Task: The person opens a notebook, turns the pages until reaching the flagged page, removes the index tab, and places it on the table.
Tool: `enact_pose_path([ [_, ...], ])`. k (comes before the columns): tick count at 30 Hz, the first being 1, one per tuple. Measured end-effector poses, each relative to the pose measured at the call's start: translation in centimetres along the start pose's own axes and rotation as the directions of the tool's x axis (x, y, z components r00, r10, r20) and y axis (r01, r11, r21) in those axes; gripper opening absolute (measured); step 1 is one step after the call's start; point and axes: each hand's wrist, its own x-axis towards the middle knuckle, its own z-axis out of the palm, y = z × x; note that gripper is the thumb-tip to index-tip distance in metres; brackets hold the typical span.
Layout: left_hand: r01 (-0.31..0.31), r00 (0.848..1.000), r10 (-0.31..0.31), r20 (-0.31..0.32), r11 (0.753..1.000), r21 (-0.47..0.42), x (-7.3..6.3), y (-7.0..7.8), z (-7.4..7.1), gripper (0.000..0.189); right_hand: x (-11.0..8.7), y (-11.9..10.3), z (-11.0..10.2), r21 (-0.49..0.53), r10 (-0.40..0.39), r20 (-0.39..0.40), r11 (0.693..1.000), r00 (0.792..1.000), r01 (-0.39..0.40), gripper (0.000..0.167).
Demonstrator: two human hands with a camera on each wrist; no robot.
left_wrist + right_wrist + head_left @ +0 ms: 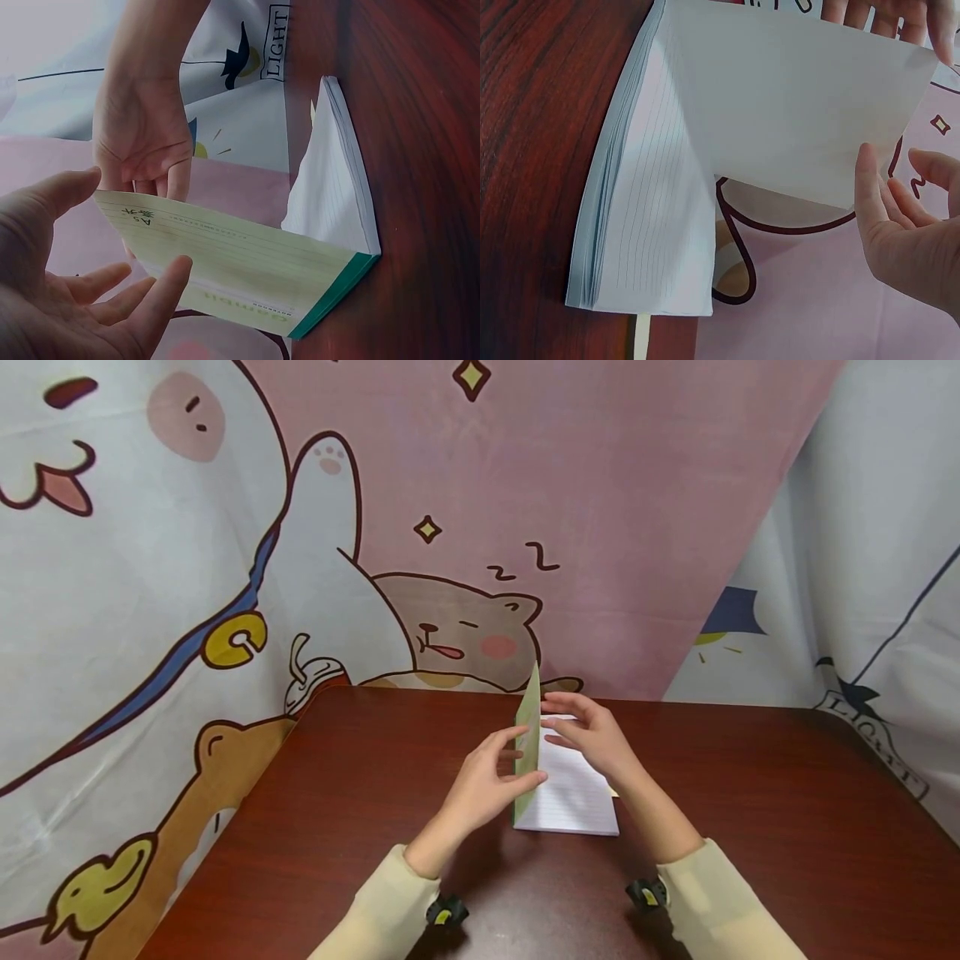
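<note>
Near the middle of the dark reddish worktop, a notebook lies with its ruled pages facing up and its front cover standing raised along the left side. From my head I see that cover almost edge-on, a thin pale-green blade between my two hands. My left hand is on its outer side, fingers spread and slightly bent, the thumb tip by the cover's near corner; whether it touches, I cannot tell. My right hand is over the pages, fingers loose and gripping nothing that I can see, their tips close to the far part of the cover.

Only the left wrist view gives me the outer face: green lettering, an "A5" mark and a darker green spine strip. From the right wrist I get the plain inner face instead, along with the stacked page edges and a pale strip just beside the notebook's right edge. The head view alone takes in my cream sleeves and the broad cartoon cloth behind the worktop.
</note>
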Motion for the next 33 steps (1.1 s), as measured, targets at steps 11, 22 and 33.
enact_pose_path([
  [11,-0.011,1.000,0.011,-0.007,1.000,-0.020,-0.3,-0.5,-0.8,0.058,-0.1,-0.2,-0.4,-0.033,-0.001,-0.023,0.999,1.000,0.000,0.044],
  [22,-0.013,1.000,0.012,-0.020,0.999,-0.051,-0.8,-0.8,-1.8,0.057,-0.1,-0.1,-0.7,-0.041,0.000,-0.033,0.999,0.999,-0.001,0.042],
  [33,-0.021,0.999,0.019,-0.034,0.998,-0.065,-1.0,-1.3,-2.4,0.052,-0.2,0.1,-1.4,-0.050,0.000,-0.054,0.999,0.999,-0.003,0.041],
])
